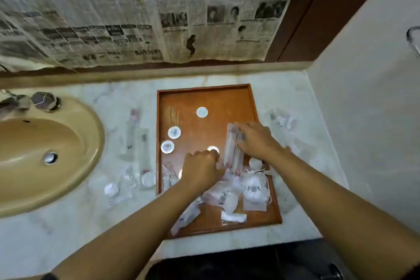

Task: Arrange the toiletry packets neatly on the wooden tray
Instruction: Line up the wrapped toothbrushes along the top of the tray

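While both hands work over the wooden tray (204, 98), it sits on the marble desk (68, 223) to the right of a tan sink (45, 143).

- Right hand (256, 141): over the tray's right half. Fingers (244, 129) lie fairly straight across the upper part of two long packets (231, 150), which lie side by side and run roughly lengthwise on the tray.
- Left hand (201, 169): at the lower end of the same long packets, fingers curled with the tips against them. Blur hides whether they actually pinch the packets; cannot tell.
- Round white packets (202, 112): three lie apart on the tray's left and upper part. A fourth is partly hidden just beyond the left hand.
- Heap of clear packets (254, 188): jumbled and overlapping in the tray's near part, with one white piece close to the near rim. One packet hangs over the near-left rim.
- Loose packets (136, 141): more long and round ones on the desk between sink and tray. A few crumpled clear ones (281, 120) lie on the desk right of the tray.
- Newspaper sheets (113, 18) cover the wall behind the desk.
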Demonstrator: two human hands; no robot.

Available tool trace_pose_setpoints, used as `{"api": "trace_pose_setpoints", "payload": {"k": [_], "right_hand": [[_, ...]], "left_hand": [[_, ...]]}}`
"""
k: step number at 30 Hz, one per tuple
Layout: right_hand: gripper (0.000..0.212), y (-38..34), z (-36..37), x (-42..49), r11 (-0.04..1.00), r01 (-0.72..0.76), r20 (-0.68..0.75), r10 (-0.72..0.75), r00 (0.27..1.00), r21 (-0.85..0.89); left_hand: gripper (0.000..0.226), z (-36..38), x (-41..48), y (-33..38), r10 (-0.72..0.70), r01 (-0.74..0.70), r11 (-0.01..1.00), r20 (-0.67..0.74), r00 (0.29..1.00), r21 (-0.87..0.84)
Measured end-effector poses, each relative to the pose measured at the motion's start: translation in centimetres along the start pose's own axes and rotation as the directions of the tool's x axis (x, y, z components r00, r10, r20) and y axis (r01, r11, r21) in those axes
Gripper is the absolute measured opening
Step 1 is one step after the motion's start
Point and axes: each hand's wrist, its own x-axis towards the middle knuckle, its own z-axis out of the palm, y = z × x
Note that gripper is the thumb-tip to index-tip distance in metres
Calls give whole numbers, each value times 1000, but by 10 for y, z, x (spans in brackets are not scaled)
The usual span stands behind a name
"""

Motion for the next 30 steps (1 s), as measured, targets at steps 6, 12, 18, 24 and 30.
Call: {"api": "trace_pose_setpoints", "payload": {"k": [6,12,18,24,30], "right_hand": [[64,4,8,27,1000,-23,97,22,995,8],[50,0,21,35,999,-32,82,30,996,31],[40,10,24,40,995,-102,92,103,990,-18],[14,20,6,32,975,-51,84,34,996,215],[18,30,-21,26,786,-70,130,-13,991,615]], "left_hand": [[43,27,2,11,-68,68,996,-5,998,54],[33,36,1,19,-94,95,990,-13,995,105],[29,42,-2,20,-140,139,990,30,990,32],[31,43,-3,21,-166,166,978,9,986,-125],[18,21,21,16,-176,218,803,128,976,-555]]}}
